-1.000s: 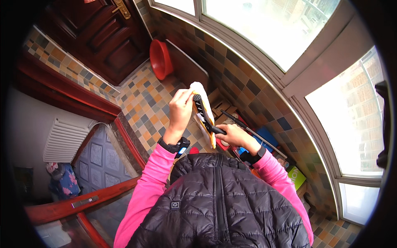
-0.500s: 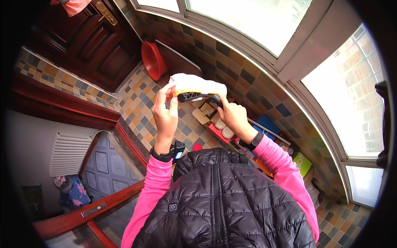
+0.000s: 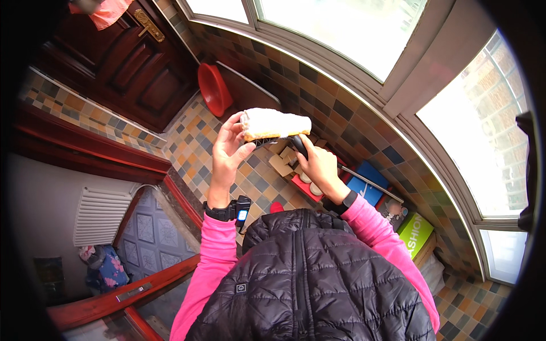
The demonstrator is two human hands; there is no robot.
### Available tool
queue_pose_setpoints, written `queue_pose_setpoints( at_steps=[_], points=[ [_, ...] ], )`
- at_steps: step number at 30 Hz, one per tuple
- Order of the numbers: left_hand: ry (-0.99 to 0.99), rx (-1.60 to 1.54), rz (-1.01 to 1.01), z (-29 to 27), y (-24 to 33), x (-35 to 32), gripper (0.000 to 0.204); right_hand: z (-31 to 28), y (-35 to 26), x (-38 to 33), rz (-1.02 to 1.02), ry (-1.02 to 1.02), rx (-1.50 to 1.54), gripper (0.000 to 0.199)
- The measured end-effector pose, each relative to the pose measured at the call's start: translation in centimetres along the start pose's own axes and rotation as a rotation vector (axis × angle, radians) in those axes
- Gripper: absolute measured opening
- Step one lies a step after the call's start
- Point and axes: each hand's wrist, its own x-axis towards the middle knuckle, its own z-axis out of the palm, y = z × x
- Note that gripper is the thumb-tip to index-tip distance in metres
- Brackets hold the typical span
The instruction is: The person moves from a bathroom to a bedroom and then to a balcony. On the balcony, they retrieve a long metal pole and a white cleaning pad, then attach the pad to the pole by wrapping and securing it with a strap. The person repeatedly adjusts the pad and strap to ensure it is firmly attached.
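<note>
A flat cleaning tool with a white fluffy pad (image 3: 276, 123) and a dark underside is held level in front of me. My left hand (image 3: 228, 149) grips the pad's left end with fingers curled around it. My right hand (image 3: 318, 166) is closed on the tool's black handle (image 3: 299, 145) at the pad's right end. Both arms wear pink sleeves, and a black watch (image 3: 230, 210) sits on my left wrist. My black quilted jacket (image 3: 310, 278) fills the lower part of the view.
A red basin (image 3: 212, 89) leans by a dark wooden door (image 3: 128, 68). Cardboard pieces (image 3: 282, 162), a red tray, a blue box (image 3: 367, 187) and a green box (image 3: 415, 234) lie along the tiled wall under curved windows. A red wooden railing (image 3: 119, 295) runs lower left.
The tool has turned from pointing upright to lying level, and both hands have risen with it. My left hand moved from its top to its left end.
</note>
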Motion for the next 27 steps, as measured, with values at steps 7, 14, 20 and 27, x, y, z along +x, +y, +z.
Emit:
queue_pose_setpoints(
  at_steps=[7, 14, 20, 27],
  points=[
    [-0.014, -0.024, -0.029, -0.5, -0.4, 0.2, 0.063, -0.4, -1.0, -0.1, 0.052, -0.179, 0.216, 0.052],
    [0.066, -0.009, -0.084, 0.3, -0.1, 1.1, 0.056, 0.4, -1.6, -0.8, 0.045, -0.36, 0.366, 0.047],
    [0.093, -0.034, -0.077, -0.6, -2.0, 1.2, 0.09, -0.1, -3.4, -0.1, 0.278, -0.585, 0.821, 0.048],
    [-0.113, 0.484, -0.154, -0.9, -4.0, 1.0, 0.091, -0.4, -3.4, 1.1, 0.115, -0.711, 0.977, 0.049]
  ],
)
